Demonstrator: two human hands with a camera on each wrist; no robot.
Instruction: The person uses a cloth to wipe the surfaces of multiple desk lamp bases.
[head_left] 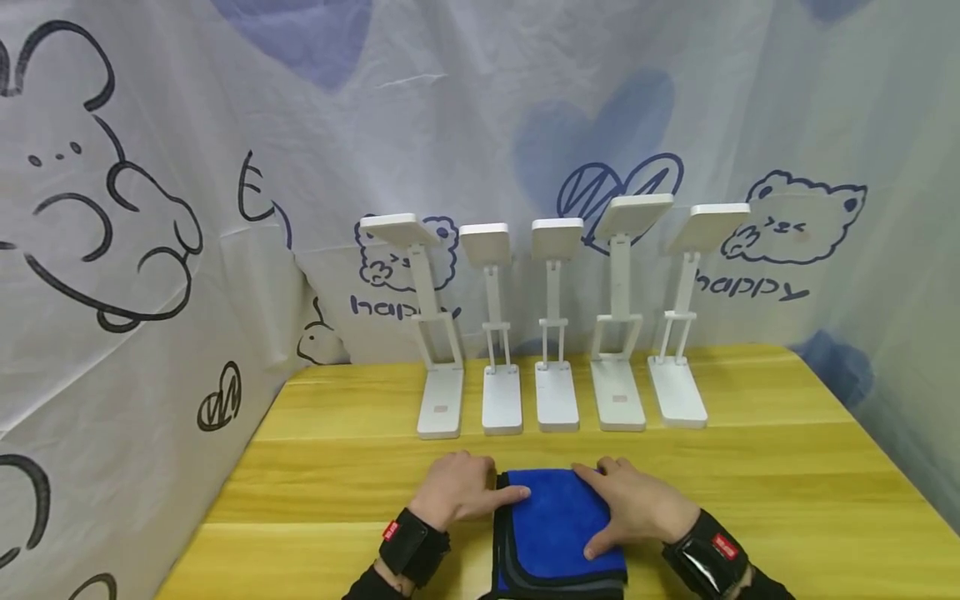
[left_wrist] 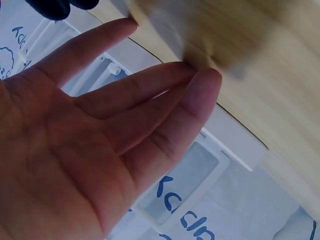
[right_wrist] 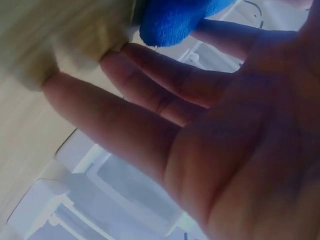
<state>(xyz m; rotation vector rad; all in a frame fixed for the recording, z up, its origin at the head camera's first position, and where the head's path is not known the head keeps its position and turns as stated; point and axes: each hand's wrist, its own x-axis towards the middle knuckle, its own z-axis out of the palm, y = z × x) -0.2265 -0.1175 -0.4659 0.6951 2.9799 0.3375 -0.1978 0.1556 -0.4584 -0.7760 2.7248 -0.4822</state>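
Observation:
A folded blue cloth (head_left: pixel 555 521) with black edging lies on the wooden table at the front middle. My left hand (head_left: pixel 459 490) is at its left side, with the thumb resting on the cloth's left edge. In the left wrist view, that hand's extended fingers (left_wrist: pixel 145 100) reach down to the tabletop. From the right side, my right hand (head_left: pixel 639 502) touches the cloth, thumb and index finger spread over its edge. Its other fingertips meet the wood in the right wrist view, beside a blue fold of the cloth (right_wrist: pixel 172 22). Neither hand is curled round the cloth.
Several white folding stands line up behind the cloth, from a left one (head_left: pixel 441 404) to a right one (head_left: pixel 678 392). A printed curtain (head_left: pixel 465 125) hangs behind and along both sides of the yellow wooden table (head_left: pixel 300 483).

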